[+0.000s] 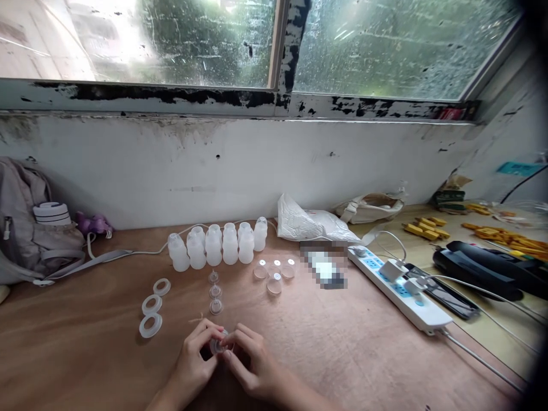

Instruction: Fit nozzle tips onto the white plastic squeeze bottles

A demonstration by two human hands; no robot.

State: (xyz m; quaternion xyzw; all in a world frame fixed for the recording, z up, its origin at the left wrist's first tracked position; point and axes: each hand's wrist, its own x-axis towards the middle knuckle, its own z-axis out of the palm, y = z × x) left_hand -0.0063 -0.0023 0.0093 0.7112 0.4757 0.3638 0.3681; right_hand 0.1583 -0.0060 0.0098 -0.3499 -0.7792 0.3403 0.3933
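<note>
Near the table's front edge, my left hand (199, 351) and my right hand (250, 354) meet fingertip to fingertip. Both are closed on a small translucent bottle collar ring (216, 346); the fingers cover much of it, and whether a nipple sits in it I cannot tell. Just beyond stand three clear baby bottle nipples (216, 306) in a line. To the left lie three white collar rings (150, 325). Several clear domed caps (274, 283) rest to the right of the nipples. Frosted baby bottles (214, 248) stand in a cluster farther back.
A white power strip (402, 291) with plugs and cables runs along the right, beside a dark phone (445, 294). White plastic packaging (312, 222) lies by the wall. At left is a backpack (25, 217) with its strap on the table. Yellow pieces (428, 228) lie far right.
</note>
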